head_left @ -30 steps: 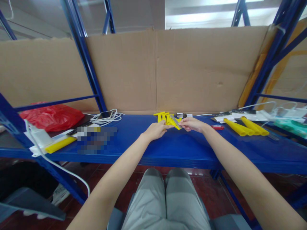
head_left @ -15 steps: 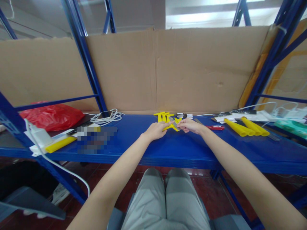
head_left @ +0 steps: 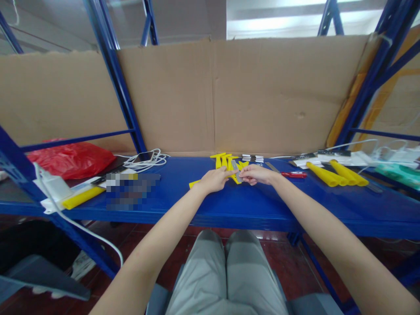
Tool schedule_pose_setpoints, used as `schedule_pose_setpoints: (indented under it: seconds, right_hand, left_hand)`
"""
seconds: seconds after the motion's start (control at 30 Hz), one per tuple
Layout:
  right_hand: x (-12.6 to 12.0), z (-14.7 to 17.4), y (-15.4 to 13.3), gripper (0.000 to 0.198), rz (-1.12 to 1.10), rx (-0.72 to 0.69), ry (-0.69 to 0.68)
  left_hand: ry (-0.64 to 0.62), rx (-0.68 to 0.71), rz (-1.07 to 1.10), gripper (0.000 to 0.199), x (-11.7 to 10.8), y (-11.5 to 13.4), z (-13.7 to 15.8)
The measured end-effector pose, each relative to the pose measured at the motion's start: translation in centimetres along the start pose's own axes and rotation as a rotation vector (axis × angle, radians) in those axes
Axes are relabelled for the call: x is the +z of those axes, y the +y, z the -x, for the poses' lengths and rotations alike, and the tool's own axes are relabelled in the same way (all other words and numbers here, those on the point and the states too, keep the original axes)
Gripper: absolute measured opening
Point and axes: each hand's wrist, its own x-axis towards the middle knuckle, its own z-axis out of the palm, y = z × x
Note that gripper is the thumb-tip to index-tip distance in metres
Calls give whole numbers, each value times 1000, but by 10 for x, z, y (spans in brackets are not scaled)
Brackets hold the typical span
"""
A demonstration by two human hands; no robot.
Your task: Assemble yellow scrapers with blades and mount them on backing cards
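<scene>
My left hand [head_left: 214, 179] is closed around a yellow T-shaped piece [head_left: 236, 180]. The handle end pokes out on the left below my wrist, and its wide end lies towards my right hand. Between the fingers of my right hand [head_left: 256, 174] is a flat grey metal strip [head_left: 235, 168], tilted and set against the wide yellow end. Whether the two touch is too small to tell. Just behind my hands, several more yellow T-shaped pieces [head_left: 224, 160] lie side by side on the blue table [head_left: 183, 201].
Small white-and-black packs [head_left: 252, 158] lie at the back. On the right are a red pen-like tool [head_left: 294, 174], another metal strip [head_left: 271, 166] and yellow tubes [head_left: 323, 175]. A red plastic bag [head_left: 72, 159] and coiled white cable [head_left: 147, 161] sit left. Cardboard [head_left: 256, 96] stands behind.
The yellow piece has turned, so its handle now shows left of my left wrist. The metal strip stands more upright, and my right hand has dropped slightly.
</scene>
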Motion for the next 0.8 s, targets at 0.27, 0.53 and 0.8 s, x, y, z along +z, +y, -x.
schedule_pose_setpoints:
  seconds: [0.27,0.53,0.8]
  right_hand:
    - [-6,1,4,22,-7,56,-70]
    - [-12,5,5,21,-42,75,-124]
    - [-11,-2,8,27,-197,-62,131]
  left_hand:
    - [8,23,35,52,-1,1,1]
    - [19,66,43,49,-4,3,3]
    - [10,112,30,47,-9,9,4]
